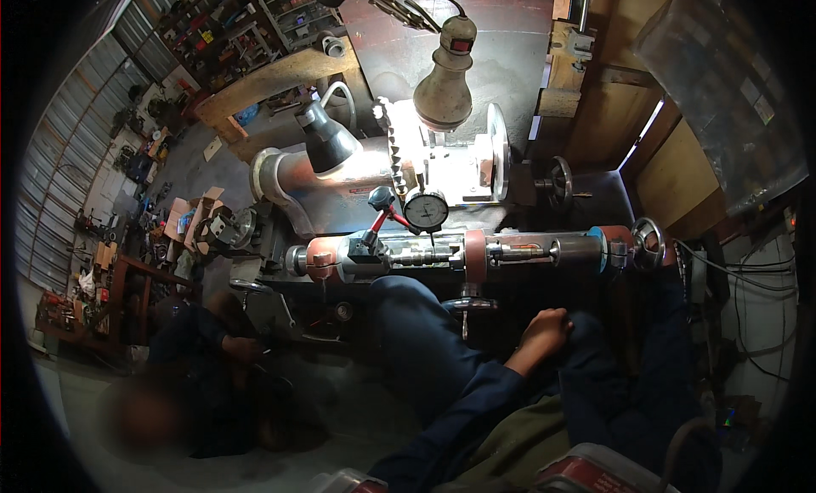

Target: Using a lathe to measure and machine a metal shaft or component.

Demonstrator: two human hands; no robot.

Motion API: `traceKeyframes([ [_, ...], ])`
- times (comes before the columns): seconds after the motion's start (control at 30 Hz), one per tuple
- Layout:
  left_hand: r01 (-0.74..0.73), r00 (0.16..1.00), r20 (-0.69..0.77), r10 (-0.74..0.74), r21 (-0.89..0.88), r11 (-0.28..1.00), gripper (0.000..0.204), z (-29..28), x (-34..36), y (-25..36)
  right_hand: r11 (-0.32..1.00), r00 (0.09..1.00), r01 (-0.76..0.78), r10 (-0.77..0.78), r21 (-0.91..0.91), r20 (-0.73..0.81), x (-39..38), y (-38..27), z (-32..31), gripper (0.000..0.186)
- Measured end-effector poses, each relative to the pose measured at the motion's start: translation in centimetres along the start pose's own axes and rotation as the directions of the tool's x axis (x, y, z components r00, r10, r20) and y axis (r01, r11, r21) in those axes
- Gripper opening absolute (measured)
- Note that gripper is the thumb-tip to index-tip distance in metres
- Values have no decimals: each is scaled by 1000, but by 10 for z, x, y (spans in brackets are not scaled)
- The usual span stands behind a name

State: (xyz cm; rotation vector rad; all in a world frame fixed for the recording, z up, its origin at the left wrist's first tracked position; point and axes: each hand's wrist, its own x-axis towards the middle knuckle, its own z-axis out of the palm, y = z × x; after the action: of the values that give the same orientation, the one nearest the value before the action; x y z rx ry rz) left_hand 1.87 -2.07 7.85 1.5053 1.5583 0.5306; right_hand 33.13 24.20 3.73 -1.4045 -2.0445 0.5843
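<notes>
Head view: the right hand [546,330] rests loosely curled, its grip empty, at five o'clock from the small handwheel [469,303]; the left hand is unseen.

A dark machine bed [527,289] carried a long steel shaft [476,251] lying across it, with a dial gauge [426,211] standing on a red-armed stand [381,225] beside it. Cardboard boxes [191,214] sat on the grey workshop floor [204,153] nearby.
</notes>
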Motion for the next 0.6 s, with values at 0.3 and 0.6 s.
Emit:
traceKeyframes([
  [0.3, 24, 999, 27, -23, -16, 1000, 27, 0, 3, -1, 992, 994, -104, 105, 70, -6, -23, -4, 3, 20],
  [0.6, 7, 1000, 11, -7, -33, 999, 26, 2, 4, -3, 979, 986, -165, 166, 122, -3, -51, 5, -5, 20],
])
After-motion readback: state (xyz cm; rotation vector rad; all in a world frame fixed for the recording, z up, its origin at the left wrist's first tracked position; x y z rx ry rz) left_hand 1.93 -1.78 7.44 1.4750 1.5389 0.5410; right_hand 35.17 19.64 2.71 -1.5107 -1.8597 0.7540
